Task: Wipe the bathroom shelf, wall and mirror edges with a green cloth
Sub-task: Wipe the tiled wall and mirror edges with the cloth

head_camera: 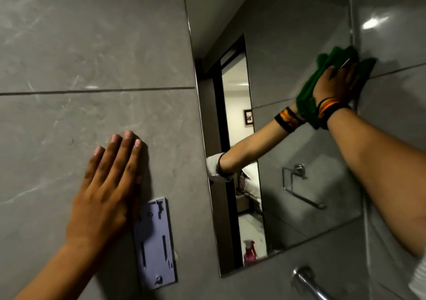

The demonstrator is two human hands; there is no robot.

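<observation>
From the head camera, the right hand [332,84] lies flat with fingers spread, pressing the green cloth [322,80] against the right edge of the mirror [299,46], where the glass meets the side wall [396,34]. It is pinning the cloth under the palm, not gripping it in a fist. The left hand [108,184] is open and empty, palm flat on the grey tiled wall [92,46] left of the mirror, apparently as a brace, just beside a pale plastic mounting plate [155,242].

To do this step well, I would judge that the cloth should be kept bunched under the palm so a thick fold rides in the corner seam, drawn along the edge in one steady stroke with even pressure, the loose tail near the wrist tucked in so it does not smear the glass.

Much is hard to make out. The part of the cloth in the corner is dark, so its contact with the side wall is unclear. No shelf is in view. The right forearm runs out of the picture at the right, and a chrome tap [306,281] is cut off at the bottom. The towel ring [299,184] and pink bottle [250,252] appear only as reflections.
</observation>
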